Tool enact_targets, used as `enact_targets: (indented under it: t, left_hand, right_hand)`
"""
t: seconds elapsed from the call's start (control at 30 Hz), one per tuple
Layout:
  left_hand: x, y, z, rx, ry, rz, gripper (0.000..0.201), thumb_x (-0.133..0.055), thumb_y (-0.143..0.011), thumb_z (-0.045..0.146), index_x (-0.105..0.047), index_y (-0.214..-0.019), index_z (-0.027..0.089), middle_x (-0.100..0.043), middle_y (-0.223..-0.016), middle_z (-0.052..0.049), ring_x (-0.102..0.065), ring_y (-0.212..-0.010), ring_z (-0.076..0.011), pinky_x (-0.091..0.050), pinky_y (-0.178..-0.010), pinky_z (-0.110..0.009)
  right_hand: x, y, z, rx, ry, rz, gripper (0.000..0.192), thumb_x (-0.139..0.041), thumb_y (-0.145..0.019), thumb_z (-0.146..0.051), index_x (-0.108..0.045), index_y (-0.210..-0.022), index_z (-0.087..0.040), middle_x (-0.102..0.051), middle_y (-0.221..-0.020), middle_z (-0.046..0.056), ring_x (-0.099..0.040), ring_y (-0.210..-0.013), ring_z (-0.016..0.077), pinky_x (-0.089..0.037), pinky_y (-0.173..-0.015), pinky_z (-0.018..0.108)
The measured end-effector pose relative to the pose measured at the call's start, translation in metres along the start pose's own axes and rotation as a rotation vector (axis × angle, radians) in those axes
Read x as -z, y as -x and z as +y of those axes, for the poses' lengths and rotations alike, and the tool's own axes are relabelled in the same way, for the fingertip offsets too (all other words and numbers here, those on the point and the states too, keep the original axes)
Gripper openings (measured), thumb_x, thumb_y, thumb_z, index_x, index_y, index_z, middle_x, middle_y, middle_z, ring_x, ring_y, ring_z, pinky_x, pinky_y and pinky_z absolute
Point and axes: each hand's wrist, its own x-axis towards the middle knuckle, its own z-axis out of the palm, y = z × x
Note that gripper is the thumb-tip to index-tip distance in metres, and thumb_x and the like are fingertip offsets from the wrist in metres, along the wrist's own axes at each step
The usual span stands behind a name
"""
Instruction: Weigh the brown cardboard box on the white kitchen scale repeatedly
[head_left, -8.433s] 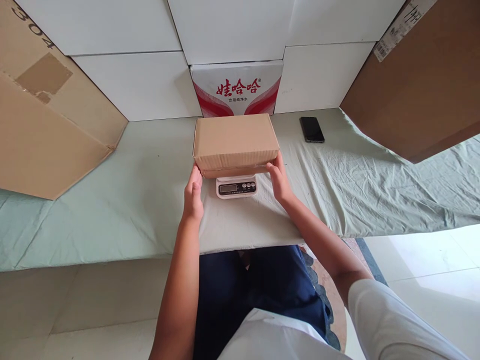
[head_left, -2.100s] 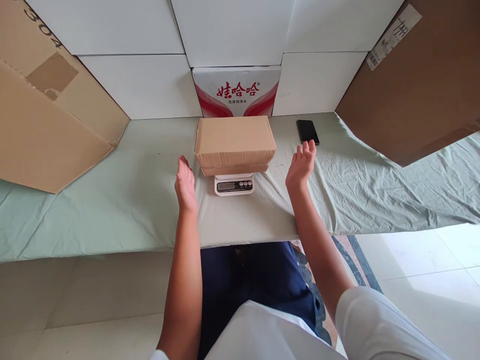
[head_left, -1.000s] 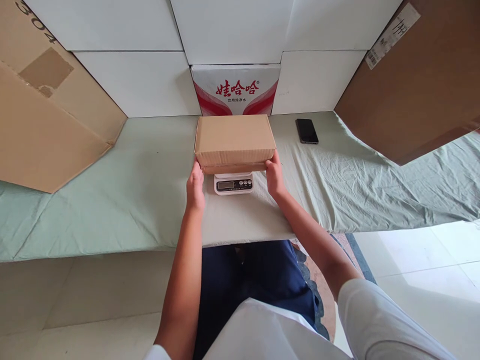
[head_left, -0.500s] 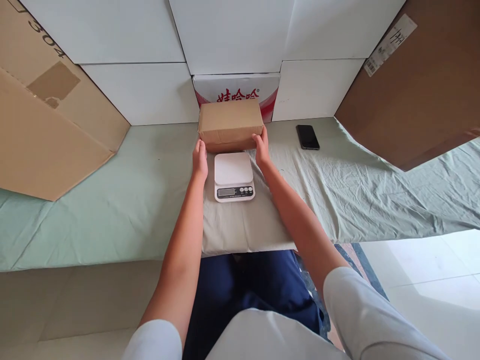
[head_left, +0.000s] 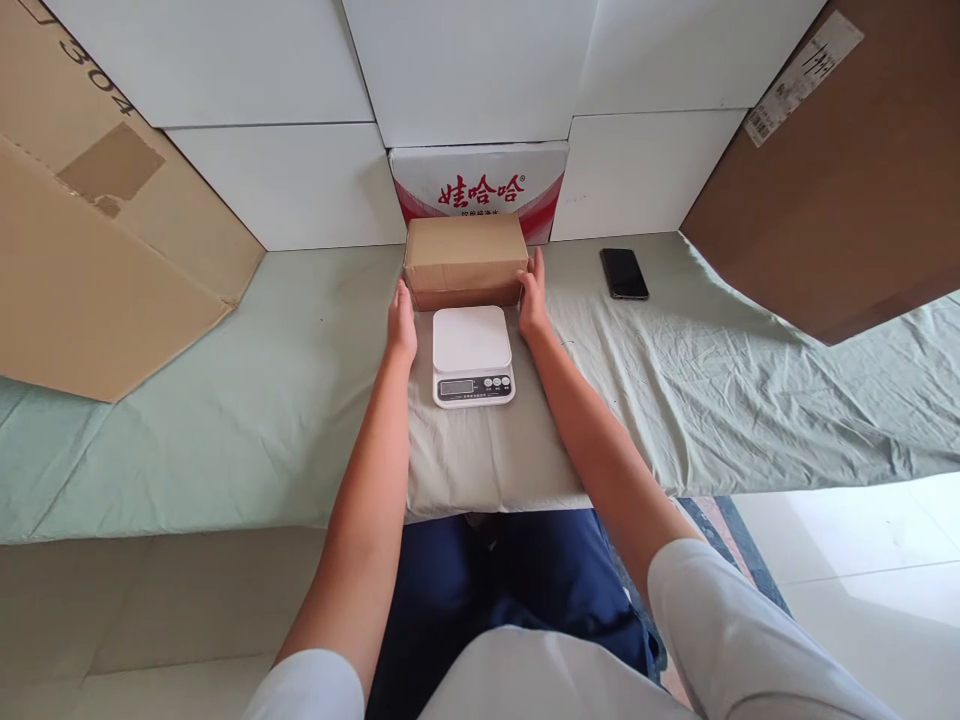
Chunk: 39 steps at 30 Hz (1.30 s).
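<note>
A closed brown cardboard box [head_left: 466,262] rests on the cloth behind a white kitchen scale [head_left: 472,340]. My left hand [head_left: 402,322] is at the box's near left corner, its fingers stretched along that side and partly hidden. On the opposite side my right hand [head_left: 533,298] has its fingers extended upward and the thumb near the box's front right edge. Both hands look loosened from the box; whether they still touch it lightly, I cannot tell. The scale has a small grey display and several round buttons, and nothing lies on its platform.
A black phone [head_left: 624,274] lies on the green tablecloth [head_left: 225,420] to the right. White boxes [head_left: 277,185] and a red-and-white printed carton [head_left: 480,175] form a wall behind. Large cardboard boxes stand at left [head_left: 112,270] and right [head_left: 847,190].
The brown box has come down onto the cloth behind the scale, uncovering more of the printed carton. My hands have loosened, and the right fingers have straightened away from its side.
</note>
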Motion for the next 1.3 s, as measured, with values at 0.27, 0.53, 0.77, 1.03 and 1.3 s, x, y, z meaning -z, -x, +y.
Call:
enact_targets:
  t: [0.27,0.53,0.77,1.03,1.3]
  left_hand:
    - [0.021,0.003,0.022,0.027,0.010,0.106,0.072,-0.014,-0.106,0.058,-0.025,-0.167,0.021,-0.015,-0.178,-0.004,-0.016,-0.164,-0.0135,-0.018,-0.133,-0.030]
    - [0.010,0.005,0.015,0.111,-0.002,0.086,0.073,-0.013,-0.107,0.050,-0.019,-0.167,0.008,-0.014,-0.177,-0.012,-0.017,-0.164,-0.0170,-0.018,-0.133,-0.032]
    - [0.007,0.006,0.013,0.108,-0.014,0.061,0.071,-0.018,-0.107,0.051,-0.023,-0.166,0.011,-0.018,-0.177,-0.011,-0.021,-0.163,-0.0162,-0.021,-0.132,-0.030]
    - [0.007,0.005,0.009,0.100,-0.010,0.049,0.076,-0.024,-0.104,0.060,-0.028,-0.166,0.015,-0.020,-0.177,-0.009,-0.022,-0.163,-0.0166,-0.024,-0.131,-0.028]
    - [0.006,0.004,0.007,0.077,-0.010,0.038,0.081,-0.028,-0.101,0.069,-0.034,-0.164,0.018,-0.022,-0.176,-0.010,-0.023,-0.163,-0.0196,-0.024,-0.131,-0.031]
  right_hand:
    - [0.045,-0.008,0.000,-0.175,-0.124,0.210,0.088,-0.050,-0.079,-0.068,-0.021,-0.158,-0.044,-0.027,-0.173,-0.004,-0.022,-0.167,0.0263,-0.014,-0.134,0.063]
    - [0.028,0.004,-0.013,-0.194,-0.129,0.204,0.098,-0.058,-0.075,-0.063,-0.024,-0.161,-0.033,-0.024,-0.176,0.001,-0.017,-0.168,0.0248,-0.007,-0.138,0.054]
    - [0.023,0.012,-0.021,-0.163,-0.061,0.143,0.091,-0.061,-0.078,-0.062,-0.031,-0.159,-0.033,-0.026,-0.176,0.000,-0.017,-0.167,0.0240,-0.010,-0.138,0.053]
    - [0.017,0.015,-0.028,-0.192,-0.034,0.114,0.086,-0.063,-0.075,-0.057,-0.037,-0.153,-0.034,-0.031,-0.174,-0.001,-0.020,-0.167,0.0240,-0.010,-0.138,0.052]
    - [0.015,0.014,-0.026,-0.185,-0.025,0.087,0.089,-0.062,-0.074,-0.055,-0.035,-0.154,-0.029,-0.030,-0.175,0.005,-0.025,-0.165,0.0214,-0.015,-0.137,0.051]
